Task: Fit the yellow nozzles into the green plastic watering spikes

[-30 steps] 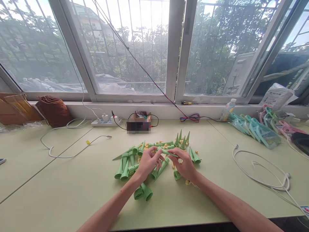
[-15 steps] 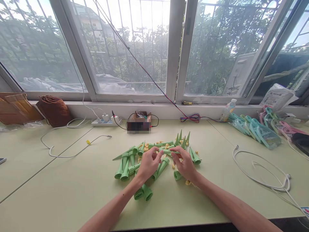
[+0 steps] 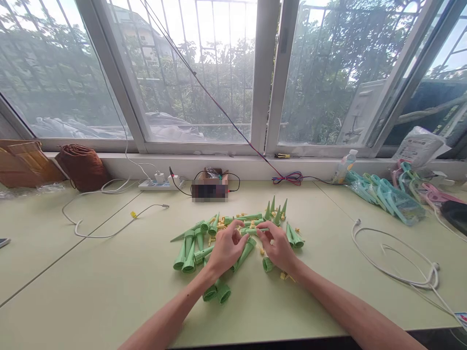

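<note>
A green plastic watering spike lies crosswise between my hands, above the middle of a loose pile. My right hand pinches its right end between thumb and fingers. Around its left end, my left hand has thumb and forefinger apart in a curve, apparently not gripping it. Other green spikes surround both hands, some showing wide hollow mouths. Several stand point up just behind my right hand. Small yellow plastic valves are scattered among them. My fingers hide part of the pile.
Behind the pile, a power strip and a small cardboard box stand by the window sill. White cables lie on the table at right. Teal plastic pieces and a bottle are at the back right.
Both hands held the spike one second ago. The left thumb and forefinger have since spread apart, while the right hand keeps its pinch. The spike has turned slightly to lie more level.
</note>
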The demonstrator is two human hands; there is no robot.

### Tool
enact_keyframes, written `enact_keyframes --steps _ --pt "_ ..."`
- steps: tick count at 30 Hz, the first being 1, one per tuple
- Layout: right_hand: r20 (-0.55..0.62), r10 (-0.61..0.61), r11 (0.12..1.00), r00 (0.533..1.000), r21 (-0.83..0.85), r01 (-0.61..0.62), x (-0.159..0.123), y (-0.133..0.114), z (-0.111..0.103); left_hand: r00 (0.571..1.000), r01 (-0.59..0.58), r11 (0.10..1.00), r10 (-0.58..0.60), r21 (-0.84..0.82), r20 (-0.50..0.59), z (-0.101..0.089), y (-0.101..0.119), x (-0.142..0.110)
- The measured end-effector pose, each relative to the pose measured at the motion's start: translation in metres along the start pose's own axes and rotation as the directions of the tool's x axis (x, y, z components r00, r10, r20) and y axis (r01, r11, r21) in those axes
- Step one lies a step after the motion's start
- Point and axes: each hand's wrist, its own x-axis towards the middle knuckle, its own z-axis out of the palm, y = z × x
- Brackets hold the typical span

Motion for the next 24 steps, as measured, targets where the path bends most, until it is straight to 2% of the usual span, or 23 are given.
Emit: enact_keyframes --steps 5,12,16,24 --pt "0.022 -0.024 1.000 0.999 -0.015 0.024 -0.0008 0.0014 0.0000 0.996 -0.054 0.997 0.050 0.048 0.078 0.0008 0.0009 0.0005" --pt "0.063 -0.038 0.999 0.997 0.028 0.036 -0.0015 0.0015 -0.0003 0.989 -0.107 0.990 0.097 0.088 0.107 0.0008 0.0006 0.0013" --pt "0.081 -0.048 0.998 0.996 0.041 0.044 -0.0013 -0.0006 0.0005 0.989 -0.119 0.989 0.110 0.091 0.098 0.0019 -0.0009 0.0017" --pt "0.046 0.019 0.999 0.999 0.042 -0.021 -0.0013 0.0005 0.0014 0.995 -0.092 0.992 0.088 0.091 0.048 0.0025 -0.0039 0.0017"
